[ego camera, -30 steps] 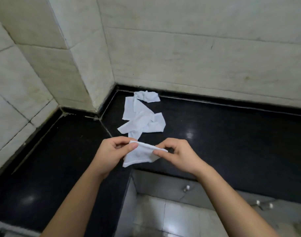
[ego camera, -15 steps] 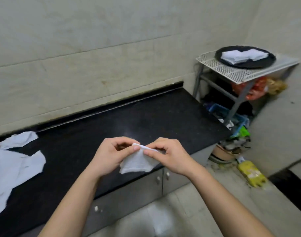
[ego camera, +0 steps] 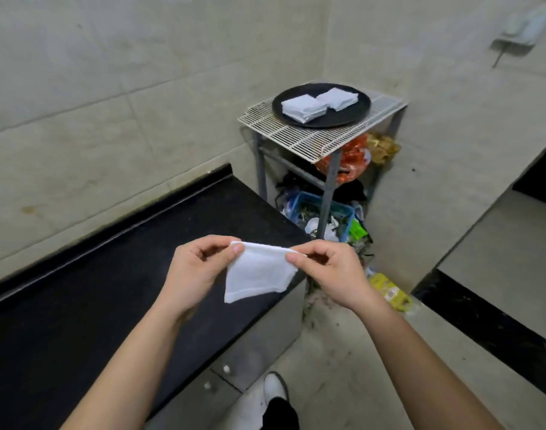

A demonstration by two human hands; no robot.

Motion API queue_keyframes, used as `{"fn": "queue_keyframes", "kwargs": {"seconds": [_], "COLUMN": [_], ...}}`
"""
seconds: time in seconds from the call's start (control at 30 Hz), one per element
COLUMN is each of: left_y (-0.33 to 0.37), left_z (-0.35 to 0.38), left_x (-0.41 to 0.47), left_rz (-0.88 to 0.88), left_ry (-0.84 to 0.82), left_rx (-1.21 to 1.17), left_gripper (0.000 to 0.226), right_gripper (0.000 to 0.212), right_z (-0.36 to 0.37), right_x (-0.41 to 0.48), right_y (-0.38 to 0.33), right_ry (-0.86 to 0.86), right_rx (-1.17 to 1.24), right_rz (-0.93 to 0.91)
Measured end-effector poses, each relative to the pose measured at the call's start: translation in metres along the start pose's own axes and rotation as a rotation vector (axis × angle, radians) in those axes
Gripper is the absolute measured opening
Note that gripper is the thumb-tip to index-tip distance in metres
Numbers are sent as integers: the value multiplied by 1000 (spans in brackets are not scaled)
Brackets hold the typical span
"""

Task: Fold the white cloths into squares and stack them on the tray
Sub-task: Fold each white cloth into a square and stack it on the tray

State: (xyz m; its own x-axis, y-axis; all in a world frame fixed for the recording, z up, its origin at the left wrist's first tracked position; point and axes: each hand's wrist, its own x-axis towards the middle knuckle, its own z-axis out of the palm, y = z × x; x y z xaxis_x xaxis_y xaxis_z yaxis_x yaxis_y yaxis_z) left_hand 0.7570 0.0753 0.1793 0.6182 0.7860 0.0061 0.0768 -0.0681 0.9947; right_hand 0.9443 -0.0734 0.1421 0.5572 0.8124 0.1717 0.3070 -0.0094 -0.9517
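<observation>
At frame centre, over the near end of the counter: one folded white cloth [ego camera: 259, 276], held in the air between both hands. It hangs as a rough square with its top edge stretched level and one corner drooping toward 7 o'clock.

Left hand [ego camera: 200, 268]: at 9 o'clock of the cloth. Thumb and forefinger pinch the cloth's upper left corner; the remaining fingers are curled in behind it.

Right hand [ego camera: 330, 271]: at 3 o'clock of the cloth. Thumb and forefinger pinch the upper right corner; the other fingers are bent loosely beneath.

Tray [ego camera: 343, 118]: black, round, at 1 o'clock of the frame, well apart from the hands. It sits on a white wire shelf [ego camera: 299, 141] topping a grey metal stand.

On the tray: two stacks of folded white cloths, left stack [ego camera: 302, 108] and right stack [ego camera: 338, 97], just beside each other; whether they touch cannot be told.

Counter [ego camera: 94, 290]: black, running from 8 o'clock toward centre along the tiled wall, with grey cabinet doors below.

Beneath the stand: an orange bag [ego camera: 349, 161] and a blue basket [ego camera: 309, 201] of mixed litter.

Floor: a yellow packet [ego camera: 389, 294] at 4 o'clock; a white shoe [ego camera: 274, 387] at 6 o'clock.
</observation>
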Motion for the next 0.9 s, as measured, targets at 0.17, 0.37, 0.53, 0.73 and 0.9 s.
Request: {"fn": "queue_keyframes", "kwargs": {"seconds": [0.17, 0.37, 0.53, 0.73, 0.9], "left_y": [7, 44, 70, 67, 66], "left_z": [43, 95, 132, 175, 224], "left_x": [88, 195, 266, 338, 403], "left_rz": [58, 176, 257, 246, 149], "left_ry": [-66, -161, -199, -183, -43], "left_rx": [-46, -4, 57, 33, -62], "left_gripper": [11, 3, 5, 7, 8], "right_gripper": [8, 27, 16, 19, 19], "right_z": [-53, -126, -172, -199, -234], "right_x": [71, 164, 227, 298, 379], "right_y": [2, -4, -5, 26, 54], "right_ry": [36, -57, 48, 119, 114], "right_rx": [-8, -88, -67, 77, 118], "right_rz": [32, 137, 142, 175, 184]}}
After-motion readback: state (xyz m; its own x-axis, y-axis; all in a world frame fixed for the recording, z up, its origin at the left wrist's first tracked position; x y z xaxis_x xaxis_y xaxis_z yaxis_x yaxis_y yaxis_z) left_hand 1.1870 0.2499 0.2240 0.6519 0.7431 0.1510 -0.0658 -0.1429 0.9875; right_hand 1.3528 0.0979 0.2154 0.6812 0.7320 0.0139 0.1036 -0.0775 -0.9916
